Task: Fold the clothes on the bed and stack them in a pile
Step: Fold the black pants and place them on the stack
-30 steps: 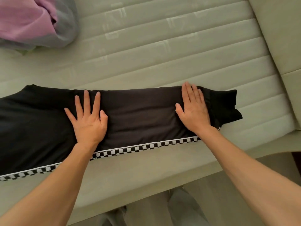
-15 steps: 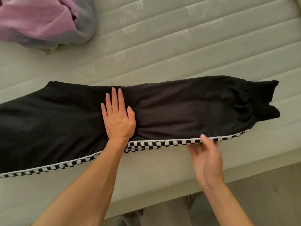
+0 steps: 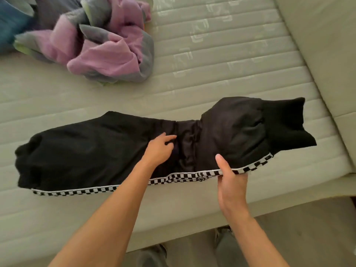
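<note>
Black trousers (image 3: 81, 151) with a checkered stripe (image 3: 77, 192) lie across a bed (image 3: 231, 74). The left hand (image 3: 160, 149) presses their middle; the right hand (image 3: 231, 182) pinches the raised near edge. A pink-grey heap (image 3: 104, 51) sits behind.

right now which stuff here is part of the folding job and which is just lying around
In the job:
- black garment with checkered trim
- left hand pressing its middle
- right hand gripping the trim edge
- crumpled pink and grey clothes, unfolded

Just there:
- mattress
- floor
</note>
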